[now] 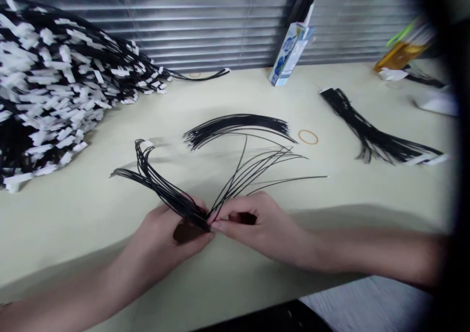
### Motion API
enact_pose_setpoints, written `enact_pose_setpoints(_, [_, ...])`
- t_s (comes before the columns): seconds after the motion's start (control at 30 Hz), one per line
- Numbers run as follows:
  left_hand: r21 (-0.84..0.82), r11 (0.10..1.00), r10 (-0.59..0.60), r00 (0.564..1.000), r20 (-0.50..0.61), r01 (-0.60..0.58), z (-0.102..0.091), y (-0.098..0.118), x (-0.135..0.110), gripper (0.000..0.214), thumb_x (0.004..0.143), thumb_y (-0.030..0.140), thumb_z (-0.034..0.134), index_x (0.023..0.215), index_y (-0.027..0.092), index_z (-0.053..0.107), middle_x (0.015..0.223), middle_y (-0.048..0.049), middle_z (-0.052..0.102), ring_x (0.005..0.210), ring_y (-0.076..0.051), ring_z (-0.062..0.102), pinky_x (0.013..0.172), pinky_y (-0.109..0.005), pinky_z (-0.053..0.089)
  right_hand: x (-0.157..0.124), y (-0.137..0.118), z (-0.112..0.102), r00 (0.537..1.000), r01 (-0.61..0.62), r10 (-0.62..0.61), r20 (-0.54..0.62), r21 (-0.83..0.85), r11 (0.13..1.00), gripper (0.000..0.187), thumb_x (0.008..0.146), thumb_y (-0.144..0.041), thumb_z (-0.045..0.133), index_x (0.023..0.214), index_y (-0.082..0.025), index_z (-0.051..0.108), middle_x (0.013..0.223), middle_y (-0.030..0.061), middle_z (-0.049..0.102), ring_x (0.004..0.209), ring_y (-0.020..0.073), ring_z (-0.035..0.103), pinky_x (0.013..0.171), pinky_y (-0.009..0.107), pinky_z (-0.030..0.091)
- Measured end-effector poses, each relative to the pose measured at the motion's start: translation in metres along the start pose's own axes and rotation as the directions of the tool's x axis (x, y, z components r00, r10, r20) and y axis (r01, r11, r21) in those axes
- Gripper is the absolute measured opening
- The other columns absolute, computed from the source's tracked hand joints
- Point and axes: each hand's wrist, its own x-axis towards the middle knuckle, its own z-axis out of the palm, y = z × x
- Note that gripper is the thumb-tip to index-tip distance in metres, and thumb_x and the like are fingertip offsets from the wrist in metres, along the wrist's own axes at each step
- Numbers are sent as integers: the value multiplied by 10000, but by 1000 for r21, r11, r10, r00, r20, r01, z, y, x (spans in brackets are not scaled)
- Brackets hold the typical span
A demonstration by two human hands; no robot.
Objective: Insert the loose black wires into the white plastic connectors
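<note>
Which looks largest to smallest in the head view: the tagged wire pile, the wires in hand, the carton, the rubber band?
1. tagged wire pile
2. wires in hand, helped by nearness to the camera
3. carton, farther back
4. rubber band

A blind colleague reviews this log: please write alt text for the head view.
A left hand and right hand pinch one bunch of thin black wires over a pale beige table, strands fanning both ways. A heap of white-tagged black wires lies far left.
</note>
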Motion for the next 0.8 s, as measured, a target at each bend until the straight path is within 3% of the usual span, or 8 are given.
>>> enact_pose_setpoints(0.4, [-4,1000,-8,1000,15,8,1,-3,-1,175,784,279,630,926,282,528,834,62,624,722,-120,619,626,-209,473,1,3,1,1000,19,-19,-10,46,999,149,801,-291,613,803,-183,716,672,-6,659,601,88,531,524,176,392])
enact_pose_setpoints(0.8, [-33,998,-54,998,30,55,1,-1,0,168,769,289,635,907,270,540,812,60,611,675,-111,603,601,-204,471,1,2,-1,996,70,-75,-42,-101,992,75,788,-236,611,760,-201,671,541,-74,514,490,34,432,444,134,315])
